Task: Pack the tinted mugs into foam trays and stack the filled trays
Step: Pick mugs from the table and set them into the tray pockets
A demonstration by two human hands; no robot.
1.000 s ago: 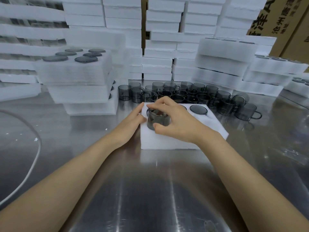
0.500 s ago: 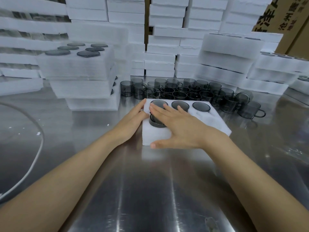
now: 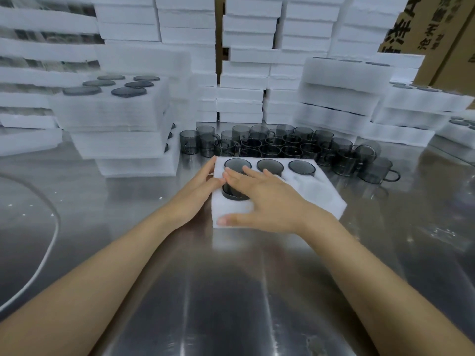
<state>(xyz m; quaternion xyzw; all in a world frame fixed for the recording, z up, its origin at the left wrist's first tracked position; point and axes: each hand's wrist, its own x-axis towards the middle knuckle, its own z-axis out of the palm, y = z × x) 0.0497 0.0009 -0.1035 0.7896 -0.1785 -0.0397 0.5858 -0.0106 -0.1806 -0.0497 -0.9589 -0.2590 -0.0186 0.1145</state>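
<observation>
A white foam tray [image 3: 326,194] lies on the steel table in front of me. Three smoky grey mugs sit in its far row [image 3: 270,165]. A fourth mug [image 3: 231,195] sits in the near-left slot, its rim a little above the foam. My right hand [image 3: 267,201] lies flat on that mug, fingers spread, thumb along the tray's near edge. My left hand [image 3: 198,191] rests flat against the tray's left side. Several loose tinted mugs [image 3: 295,145] stand in a cluster behind the tray.
A stack of filled trays [image 3: 115,124] stands at the left, mug bottoms showing on top. Foam trays [image 3: 339,98] are piled along the back and right. Cardboard boxes [image 3: 437,34] stand at the far right. A white cable [image 3: 48,247] curves at the left.
My right hand set the mug it held down into the near-left slot, then opened flat on top of it. My left hand stayed against the tray's side.
</observation>
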